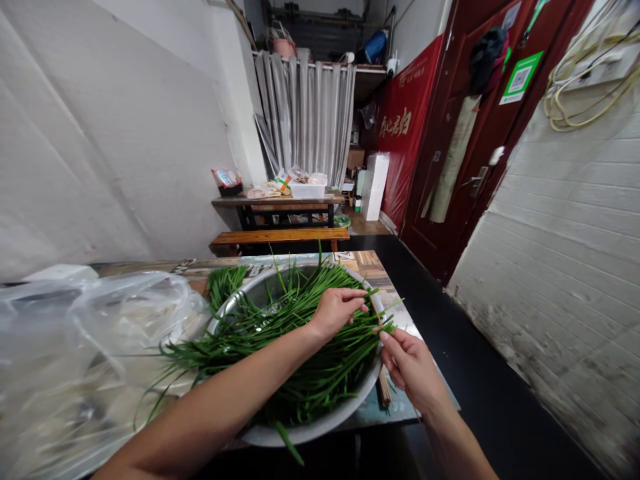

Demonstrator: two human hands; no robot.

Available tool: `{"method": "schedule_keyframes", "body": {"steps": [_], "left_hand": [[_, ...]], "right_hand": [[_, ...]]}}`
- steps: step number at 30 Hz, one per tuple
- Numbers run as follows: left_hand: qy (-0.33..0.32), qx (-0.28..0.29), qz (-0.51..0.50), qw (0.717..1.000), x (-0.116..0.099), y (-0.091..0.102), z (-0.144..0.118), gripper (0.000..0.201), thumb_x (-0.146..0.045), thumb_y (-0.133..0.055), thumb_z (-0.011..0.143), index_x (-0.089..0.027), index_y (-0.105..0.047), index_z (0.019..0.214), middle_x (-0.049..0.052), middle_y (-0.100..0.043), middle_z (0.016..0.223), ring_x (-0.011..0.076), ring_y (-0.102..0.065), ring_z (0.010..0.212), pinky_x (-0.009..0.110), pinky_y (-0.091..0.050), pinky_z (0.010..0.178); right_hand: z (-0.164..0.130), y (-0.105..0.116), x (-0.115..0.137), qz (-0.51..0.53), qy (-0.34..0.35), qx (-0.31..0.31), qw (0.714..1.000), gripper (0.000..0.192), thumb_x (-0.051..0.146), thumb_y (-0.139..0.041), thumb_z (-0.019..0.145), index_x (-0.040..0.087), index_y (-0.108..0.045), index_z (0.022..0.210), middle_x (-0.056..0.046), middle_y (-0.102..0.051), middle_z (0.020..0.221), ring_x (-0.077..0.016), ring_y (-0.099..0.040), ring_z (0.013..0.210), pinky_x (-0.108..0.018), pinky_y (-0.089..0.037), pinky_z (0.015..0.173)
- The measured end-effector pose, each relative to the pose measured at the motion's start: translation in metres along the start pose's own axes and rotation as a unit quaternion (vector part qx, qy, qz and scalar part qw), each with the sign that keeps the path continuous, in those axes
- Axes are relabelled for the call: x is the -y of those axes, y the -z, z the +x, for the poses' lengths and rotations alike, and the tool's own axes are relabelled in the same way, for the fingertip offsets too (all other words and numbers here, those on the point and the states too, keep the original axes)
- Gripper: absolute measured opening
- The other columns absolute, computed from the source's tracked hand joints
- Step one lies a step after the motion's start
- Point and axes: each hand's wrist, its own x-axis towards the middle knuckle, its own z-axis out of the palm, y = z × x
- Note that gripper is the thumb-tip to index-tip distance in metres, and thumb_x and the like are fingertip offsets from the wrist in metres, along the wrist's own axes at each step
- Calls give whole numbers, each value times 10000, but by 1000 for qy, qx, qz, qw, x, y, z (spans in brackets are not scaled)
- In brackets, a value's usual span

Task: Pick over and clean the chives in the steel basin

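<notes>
A big metal basin (320, 427) stands on the table's right part, heaped with long green chives (280, 327). My left hand (336, 310) reaches across the basin and rests on the chives near the far right rim, fingers curled on a few blades. My right hand (407, 363) sits just outside the rim at the right and pinches the ends of some chive blades between thumb and forefinger. More chives (225, 280) spill over the basin's left rim onto the table.
A crumpled clear plastic bag (85, 347) covers the table's left part. The table's right edge (400, 313) drops to a dark floor aisle (480, 373). Behind stand a wooden bench (280, 237), a second table with food packets (280, 199), a grey curtain, a red door (475, 133).
</notes>
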Motion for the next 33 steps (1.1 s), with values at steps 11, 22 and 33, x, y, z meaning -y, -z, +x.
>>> {"method": "schedule_keyframes", "body": {"steps": [11, 22, 33], "left_hand": [[-31, -15, 54, 998, 5, 2, 1, 309, -227, -573, 716, -87, -662, 977, 82, -691, 771, 57, -461, 400, 198, -400, 435], [-154, -45, 193, 968, 6, 5, -3, 239, -205, -528, 756, -164, -702, 914, 42, -708, 844, 152, -642, 774, 238, -476, 739], [-142, 108, 146, 973, 1, -5, -22, 261, -265, -542, 761, -134, -701, 922, 61, -696, 922, 171, -643, 837, 226, -475, 758]], "right_hand": [[0, -2, 1, 13, -3, 8, 1000, 361, 397, -597, 771, 181, -399, 560, 103, -422, 388, 8, -227, 226, -138, -115, 254], [0, -3, 2, 29, -11, 13, 999, 349, 414, -621, 746, 171, -443, 570, 100, -429, 382, 11, -222, 215, -136, -103, 245], [1, -3, 4, 94, 25, 7, 995, 273, 379, -619, 773, 182, -542, 946, 99, -479, 446, -6, -251, 255, -121, -166, 262]]}}
